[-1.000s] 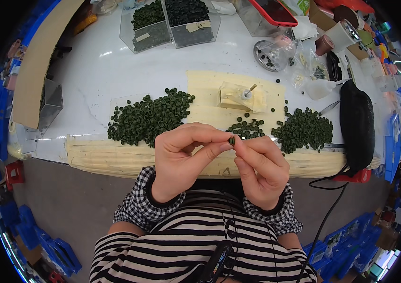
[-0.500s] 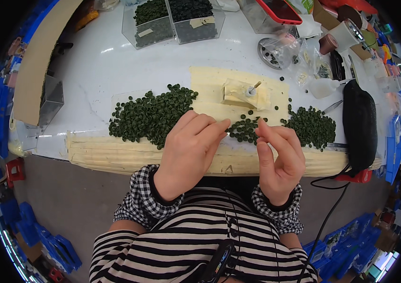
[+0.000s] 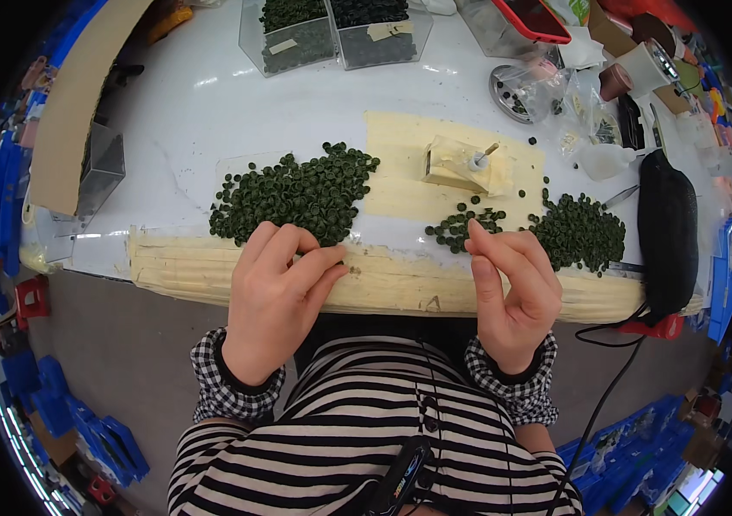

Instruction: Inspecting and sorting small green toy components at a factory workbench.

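My left hand (image 3: 276, 297) is at the near edge of a large heap of small dark green round pieces (image 3: 293, 193). Its thumb and index finger are pinched over the padded table edge, and what sits between them is too small to make out. My right hand (image 3: 516, 297) is beside a small cluster of the same green pieces (image 3: 452, 232). Its fingers are curled with the tips close to the thumb; anything in them is hidden. Behind that cluster stands a tape-wrapped block (image 3: 456, 163) with a thin upright pin (image 3: 491, 149). Another green heap (image 3: 585, 232) lies right of my right hand.
Clear bins (image 3: 297, 56) of dark pieces stand at the back. A cardboard sheet (image 3: 73, 129) rises at the left. A black pouch (image 3: 667, 232), tweezers (image 3: 622, 196), plastic bags (image 3: 547, 95) and a red-cased phone (image 3: 534, 19) are at the right. Cream padding (image 3: 185, 267) covers the front edge.
My left hand has moved left, from near the small cluster to the front of the large heap. My right hand stays almost in place. The whole view has shifted slightly.
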The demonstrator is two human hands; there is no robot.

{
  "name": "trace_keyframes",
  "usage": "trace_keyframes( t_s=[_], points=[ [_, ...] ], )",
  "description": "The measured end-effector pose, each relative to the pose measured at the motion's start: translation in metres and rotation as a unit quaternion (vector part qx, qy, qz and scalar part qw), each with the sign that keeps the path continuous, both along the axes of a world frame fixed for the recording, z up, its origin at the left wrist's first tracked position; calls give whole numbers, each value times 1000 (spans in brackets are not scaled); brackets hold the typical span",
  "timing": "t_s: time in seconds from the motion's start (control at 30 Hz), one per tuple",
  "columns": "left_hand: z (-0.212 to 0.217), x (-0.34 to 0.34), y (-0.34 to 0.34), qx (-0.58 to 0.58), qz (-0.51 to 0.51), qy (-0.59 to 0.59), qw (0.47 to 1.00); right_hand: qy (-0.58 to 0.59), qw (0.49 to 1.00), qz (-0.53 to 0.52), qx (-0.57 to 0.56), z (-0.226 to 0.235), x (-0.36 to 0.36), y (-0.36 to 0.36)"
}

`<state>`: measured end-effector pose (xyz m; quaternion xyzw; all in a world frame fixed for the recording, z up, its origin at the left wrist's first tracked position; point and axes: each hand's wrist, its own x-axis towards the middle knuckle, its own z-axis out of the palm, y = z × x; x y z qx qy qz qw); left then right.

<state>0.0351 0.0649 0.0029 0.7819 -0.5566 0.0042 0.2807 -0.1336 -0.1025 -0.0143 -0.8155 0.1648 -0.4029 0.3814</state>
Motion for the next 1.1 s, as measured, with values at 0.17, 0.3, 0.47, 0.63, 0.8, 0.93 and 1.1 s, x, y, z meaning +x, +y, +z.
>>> trace_keyframes(
  t_s=[0.17,0.3,0.47,0.63,0.8,0.93,1.1],
  points=[
    [-12,3,-3,-41,2,-21,999,2,1000,3,0,1,0,3],
    [-19,7,-6,-67,4,-60,996,6,1000,5,1,1,0,6],
    [-22,9,-2,-59,-3,-105,993,10,1000,9,-4,1,-1,8],
    [-22,8,-4,-69,-4,-89,994,29,999,13,-42,-3,11,13],
    [-22,7,-3,-80,10,-94,992,83,986,22,-146,-16,43,24],
    [-21,10,0,-150,12,-33,988,145,969,9,-201,-7,62,32],
    [-18,2,2,-227,44,149,961,149,964,5,-222,-12,70,33]
  ],
)
